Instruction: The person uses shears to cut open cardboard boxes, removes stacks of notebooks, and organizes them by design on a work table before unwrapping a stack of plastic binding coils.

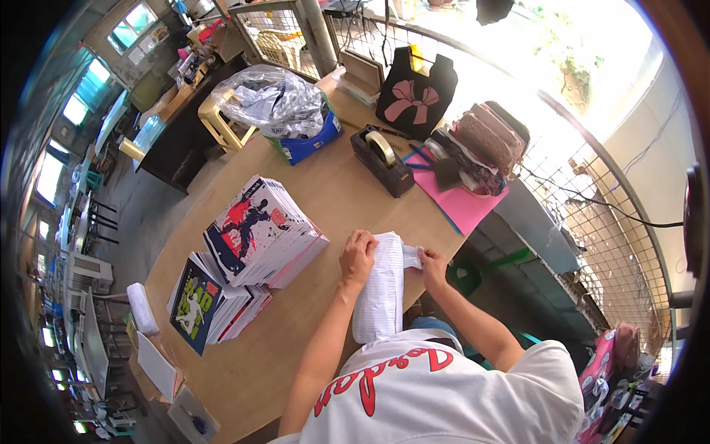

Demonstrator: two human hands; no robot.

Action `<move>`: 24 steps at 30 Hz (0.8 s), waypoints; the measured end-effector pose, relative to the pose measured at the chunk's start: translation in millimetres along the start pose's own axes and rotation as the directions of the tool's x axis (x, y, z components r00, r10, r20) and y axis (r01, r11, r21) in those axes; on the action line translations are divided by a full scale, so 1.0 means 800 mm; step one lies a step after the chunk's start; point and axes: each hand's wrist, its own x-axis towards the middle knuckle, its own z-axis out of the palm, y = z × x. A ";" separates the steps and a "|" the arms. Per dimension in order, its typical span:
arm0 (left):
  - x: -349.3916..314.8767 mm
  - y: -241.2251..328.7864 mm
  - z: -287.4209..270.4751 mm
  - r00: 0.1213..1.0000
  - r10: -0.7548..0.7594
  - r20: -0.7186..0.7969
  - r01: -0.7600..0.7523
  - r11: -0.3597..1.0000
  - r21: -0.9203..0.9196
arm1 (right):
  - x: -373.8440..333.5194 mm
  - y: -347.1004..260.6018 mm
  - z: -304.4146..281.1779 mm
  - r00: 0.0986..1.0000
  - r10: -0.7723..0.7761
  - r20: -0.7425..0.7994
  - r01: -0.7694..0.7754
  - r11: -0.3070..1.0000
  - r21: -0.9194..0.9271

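The person's left hand grips the far end of a long white bundle at the near edge of the table, and the right hand pinches a white strip at its side. Stacked booklets stand leftward; a tape dispenser sits nearer the far edge.

A pale wooden desk stands beside curving wire mesh, with harsh daylight washing out the plants beyond and a cream wall at right. Grey floor stretches along the left, past a plastic stool and a dark table, beneath a row of bright windows.
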 end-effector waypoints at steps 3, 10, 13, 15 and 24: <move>0.001 -0.015 0.001 0.978 -0.131 0.161 0.147 0.985 -0.092 | 0.012 -0.002 0.015 0.983 -0.156 0.101 0.171 0.971 -0.169; -0.004 0.064 -0.010 0.886 -0.462 -0.035 0.438 0.811 0.387 | -0.024 -0.058 0.049 0.972 -0.110 0.208 0.082 0.987 0.137; -0.008 0.028 -0.030 0.827 -0.541 0.150 0.556 0.826 -0.087 | -0.035 -0.082 0.046 0.976 -0.089 0.199 0.064 0.990 0.128; -0.011 0.013 -0.037 0.807 -0.552 0.208 0.589 0.730 -0.348 | -0.022 -0.085 0.023 0.960 -0.101 0.260 0.069 0.989 0.128; -0.034 0.069 0.022 0.938 -0.306 0.165 0.320 0.945 -0.068 | -0.050 -0.113 -0.003 0.966 0.144 0.214 -0.199 0.944 0.264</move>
